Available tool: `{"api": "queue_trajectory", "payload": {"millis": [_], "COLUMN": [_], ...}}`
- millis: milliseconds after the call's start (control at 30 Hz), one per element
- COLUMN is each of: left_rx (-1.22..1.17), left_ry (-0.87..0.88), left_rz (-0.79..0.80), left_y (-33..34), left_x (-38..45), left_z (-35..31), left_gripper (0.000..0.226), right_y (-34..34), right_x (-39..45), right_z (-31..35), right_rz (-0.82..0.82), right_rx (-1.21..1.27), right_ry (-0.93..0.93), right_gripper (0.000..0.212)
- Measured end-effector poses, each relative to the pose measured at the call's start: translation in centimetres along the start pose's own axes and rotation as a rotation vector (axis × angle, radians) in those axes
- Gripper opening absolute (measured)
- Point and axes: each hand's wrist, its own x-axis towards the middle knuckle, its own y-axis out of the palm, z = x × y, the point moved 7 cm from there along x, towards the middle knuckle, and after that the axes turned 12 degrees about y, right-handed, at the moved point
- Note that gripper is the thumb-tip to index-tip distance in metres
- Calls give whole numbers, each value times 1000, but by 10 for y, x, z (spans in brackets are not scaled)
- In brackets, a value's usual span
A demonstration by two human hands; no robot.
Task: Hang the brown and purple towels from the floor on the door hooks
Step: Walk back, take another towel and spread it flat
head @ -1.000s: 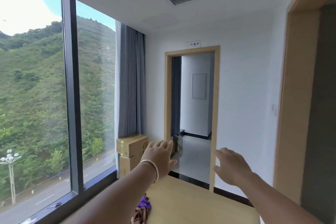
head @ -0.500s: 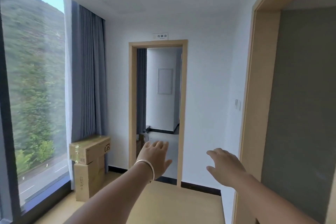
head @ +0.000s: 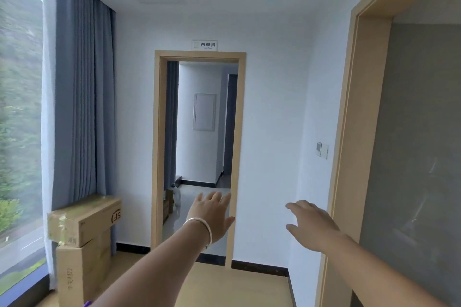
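Both my arms reach forward at waist height. My left hand (head: 212,214), with a silver bangle on the wrist, is held out flat with fingers apart and holds nothing. My right hand (head: 311,225) is also spread and empty. A small scrap of the purple towel (head: 87,303) peeks out at the bottom edge under my left forearm. The brown towel is out of sight. No door hooks show in this view.
Ahead is an open doorway (head: 199,157) with a light wood frame and a sign above it. Two stacked cardboard boxes (head: 82,244) stand by the blue curtain (head: 82,95) and window at left. A wide wood-framed grey door opening (head: 411,157) fills the right side.
The view has swung right, away from the window, and the grey door opening at right fills more of the frame. The towels on the floor have dropped out of sight. Both hands stay spread and empty.
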Motion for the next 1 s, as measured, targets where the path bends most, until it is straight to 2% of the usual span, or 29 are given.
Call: {"api": "queue_trajectory", "payload": {"millis": [367, 600, 800, 900, 1000], "left_rx": [14, 30, -127, -268, -311], "left_ry": [39, 1, -86, -153, -215], "left_rz": [3, 38, -7, -68, -116], "left_y": [35, 66, 100, 122, 148], "left_x": [88, 175, 241, 252, 246], "left_z": [23, 22, -3, -17, -32], "left_gripper": [68, 73, 70, 71, 71], "right_y": [25, 45, 66, 82, 111], "right_x": [92, 185, 243, 248, 239], "right_z": [-9, -46, -78, -87, -101], "right_rz": [-35, -85, -143, -187, -179], "right_rx": [2, 48, 157, 270, 412], "right_ry": [27, 22, 73, 66, 113], "right_gripper": [58, 57, 54, 53, 54]}}
